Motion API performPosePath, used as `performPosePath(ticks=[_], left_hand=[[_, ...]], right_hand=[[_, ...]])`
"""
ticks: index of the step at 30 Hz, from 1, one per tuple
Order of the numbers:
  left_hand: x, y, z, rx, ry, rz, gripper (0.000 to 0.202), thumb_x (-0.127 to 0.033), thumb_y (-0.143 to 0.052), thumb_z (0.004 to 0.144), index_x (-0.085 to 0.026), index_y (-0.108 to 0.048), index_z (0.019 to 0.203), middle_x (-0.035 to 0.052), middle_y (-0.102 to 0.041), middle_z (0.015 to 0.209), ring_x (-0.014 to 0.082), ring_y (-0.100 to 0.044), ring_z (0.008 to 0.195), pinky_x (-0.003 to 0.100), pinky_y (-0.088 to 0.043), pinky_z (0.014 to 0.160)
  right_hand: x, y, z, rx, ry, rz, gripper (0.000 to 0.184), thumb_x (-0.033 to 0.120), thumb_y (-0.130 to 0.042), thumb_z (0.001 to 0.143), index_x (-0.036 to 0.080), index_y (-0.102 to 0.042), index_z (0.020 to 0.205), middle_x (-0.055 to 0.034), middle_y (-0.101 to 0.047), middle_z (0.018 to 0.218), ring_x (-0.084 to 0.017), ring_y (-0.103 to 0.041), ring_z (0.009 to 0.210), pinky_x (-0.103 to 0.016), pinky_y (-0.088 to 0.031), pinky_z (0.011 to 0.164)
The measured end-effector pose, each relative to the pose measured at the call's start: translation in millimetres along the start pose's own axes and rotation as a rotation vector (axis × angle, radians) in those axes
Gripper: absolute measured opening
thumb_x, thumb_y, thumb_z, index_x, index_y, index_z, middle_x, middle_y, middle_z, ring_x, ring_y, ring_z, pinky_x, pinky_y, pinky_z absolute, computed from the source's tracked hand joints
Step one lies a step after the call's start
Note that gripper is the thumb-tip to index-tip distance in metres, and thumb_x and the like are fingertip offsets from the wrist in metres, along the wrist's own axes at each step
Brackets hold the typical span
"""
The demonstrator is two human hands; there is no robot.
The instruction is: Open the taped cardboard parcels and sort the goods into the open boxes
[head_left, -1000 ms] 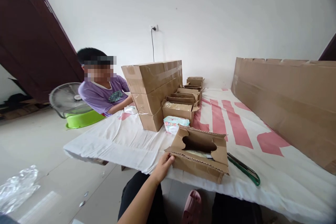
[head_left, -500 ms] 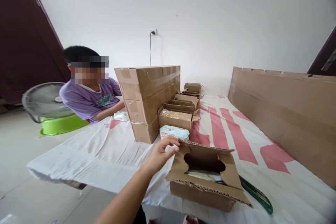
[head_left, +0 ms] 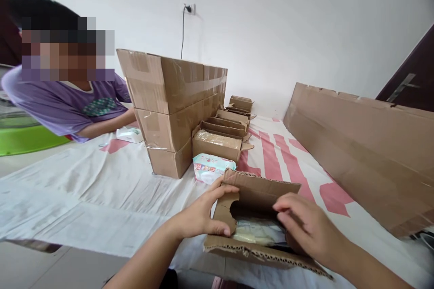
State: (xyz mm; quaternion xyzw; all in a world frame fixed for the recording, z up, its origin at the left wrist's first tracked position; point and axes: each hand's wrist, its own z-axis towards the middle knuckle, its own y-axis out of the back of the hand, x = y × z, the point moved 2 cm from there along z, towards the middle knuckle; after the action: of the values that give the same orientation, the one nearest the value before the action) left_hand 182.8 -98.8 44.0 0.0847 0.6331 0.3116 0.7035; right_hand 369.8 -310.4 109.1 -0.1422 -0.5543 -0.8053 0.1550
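Observation:
A small open cardboard box [head_left: 259, 192] with torn flaps lies at the near edge of the cloth-covered table [head_left: 101, 189]. My left hand [head_left: 203, 212] grips its left flap, fingers curled over the torn edge. From the right, my right hand [head_left: 307, 226] lies over the opening, fingers bent onto the right flap. A pale plastic-wrapped pack [head_left: 256, 232] shows inside the box between my hands. Just behind the box lies a light blue pack of wipes [head_left: 212, 166].
Taped cardboard boxes [head_left: 176, 104] are stacked mid-table, with a row of open small boxes [head_left: 220, 137] behind the wipes. A long flat cardboard sheet [head_left: 366, 144] stands along the right. A person in a purple shirt [head_left: 68, 104] leans on the table's left side.
My view moved closer to the table. My left hand went from the box's near corner to its left flap. My right hand came into view and settled over the box opening.

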Motion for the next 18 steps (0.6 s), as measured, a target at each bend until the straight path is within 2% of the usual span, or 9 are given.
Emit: performPosePath(ticks=[2, 3, 4, 6, 9, 12, 15, 18], left_hand=[[-4, 0.6, -4, -0.021, -0.038, -0.002, 0.095, -0.06, -0.082, 0.058, -0.026, -0.047, 0.139, 0.0138, -0.038, 0.148, 0.0396, -0.031, 0.14, 0.057, -0.023, 0.117], [-6, 0.4, -6, -0.03, -0.065, -0.005, 0.096, -0.059, -0.083, 0.058, -0.026, -0.045, 0.14, 0.0136, -0.038, 0.149, 0.039, -0.032, 0.14, 0.057, -0.024, 0.116], [-8, -0.1, -8, -0.043, -0.097, -0.01, 0.096, -0.058, -0.084, 0.057, -0.027, -0.045, 0.139, 0.0137, -0.037, 0.15, 0.0388, -0.032, 0.14, 0.057, -0.024, 0.116], [-11, -2.1, -12, -0.063, -0.167, -0.027, 0.088, -0.053, -0.085, 0.059, -0.027, -0.048, 0.135, 0.0145, -0.036, 0.151, 0.0385, -0.034, 0.14, 0.057, -0.027, 0.115], [-17, -6.9, -14, -0.078, -0.282, -0.063, 0.052, -0.039, -0.082, 0.071, -0.024, -0.056, 0.113, 0.0145, -0.043, 0.147, 0.0354, -0.038, 0.139, 0.054, -0.032, 0.113], [-19, -12.7, -15, -0.096, -0.379, -0.051, 0.022, -0.022, -0.071, 0.082, -0.023, -0.051, 0.094, 0.0114, -0.052, 0.14, 0.0299, -0.039, 0.139, 0.051, -0.035, 0.112], [-15, -18.4, -15, -0.165, -0.426, -0.056, 0.028, -0.013, -0.065, 0.085, -0.025, -0.047, 0.102, 0.01, -0.055, 0.139, 0.0267, -0.043, 0.138, 0.048, -0.037, 0.111], [-12, -21.9, -15, -0.275, -0.423, -0.084, 0.06, -0.012, -0.068, 0.084, -0.031, -0.034, 0.129, 0.0108, -0.059, 0.134, 0.0255, -0.051, 0.131, 0.047, -0.04, 0.11]], right_hand=[[9, -12, 20, 0.339, 0.054, -0.072, 0.017, 0.026, -0.053, 0.093, 0.023, -0.062, 0.107, -0.0053, -0.067, 0.106, -0.021, -0.063, 0.097, -0.034, -0.05, 0.085], [12, -16, 24, 0.462, 0.057, -0.117, 0.021, 0.03, -0.058, 0.091, 0.024, -0.063, 0.11, -0.0055, -0.067, 0.108, -0.023, -0.063, 0.1, -0.037, -0.05, 0.088], [15, -17, 25, 0.542, 0.04, -0.154, 0.027, 0.034, -0.062, 0.088, 0.026, -0.063, 0.113, -0.0052, -0.067, 0.11, -0.025, -0.063, 0.101, -0.038, -0.049, 0.088], [18, -13, 18, 0.601, -0.011, -0.186, 0.039, 0.037, -0.068, 0.083, 0.03, -0.061, 0.121, -0.0035, -0.067, 0.113, -0.025, -0.063, 0.103, -0.036, -0.049, 0.088], [20, -8, -5, 0.582, -0.018, -0.241, 0.053, 0.026, -0.071, 0.077, 0.035, -0.057, 0.127, 0.0001, -0.067, 0.117, -0.021, -0.066, 0.098, -0.028, -0.05, 0.081], [22, -14, -27, 0.454, 0.045, -0.414, 0.05, 0.019, -0.068, 0.074, 0.034, -0.06, 0.122, 0.0003, -0.069, 0.113, -0.019, -0.068, 0.084, -0.026, -0.05, 0.07], [21, -30, -42, 0.356, 0.181, -0.529, 0.037, 0.02, -0.064, 0.077, 0.031, -0.062, 0.112, 0.0009, -0.071, 0.104, -0.02, -0.067, 0.083, -0.027, -0.05, 0.068], [15, -45, -52, 0.297, 0.278, -0.497, 0.028, 0.024, -0.061, 0.081, 0.03, -0.063, 0.109, 0.0018, -0.072, 0.1, -0.019, -0.067, 0.082, -0.026, -0.051, 0.068]])
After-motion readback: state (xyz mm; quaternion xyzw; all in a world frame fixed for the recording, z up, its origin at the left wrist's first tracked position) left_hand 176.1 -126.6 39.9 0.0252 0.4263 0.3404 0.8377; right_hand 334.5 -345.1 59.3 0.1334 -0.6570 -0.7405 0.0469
